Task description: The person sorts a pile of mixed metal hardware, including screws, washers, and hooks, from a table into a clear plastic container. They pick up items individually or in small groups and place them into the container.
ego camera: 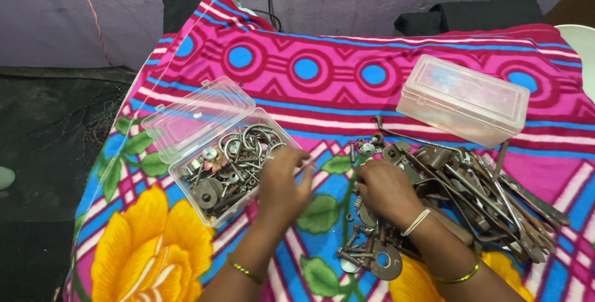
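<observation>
Head view. Blanket (347, 85), pink with blue circles and a yellow flower, covers the bench. Left hand (282, 184): at the near right rim of the open box (214, 153), fingers curled over the rim; whether they pinch a small part cannot be told. Right hand (387, 190): resting on the left margin of the pile (446, 196), fingers bent down among the pieces, grasp hidden, so cannot tell. Open box: clear plastic, left of centre, lid folded back toward the far left corner, long axis running from near right to far left; holds rings, washers and small plates, roughly half full. Pile: loose rusty hardware near the right edge, washers, bolts and long brackets, the long pieces mostly lying from far left to near right. Shut box (463, 98): clear, lid closed, toward the far right corner, contents not visible. Judged progress: part of the hardware already sits in the open box; the larger share remains loose on the blanket.
</observation>
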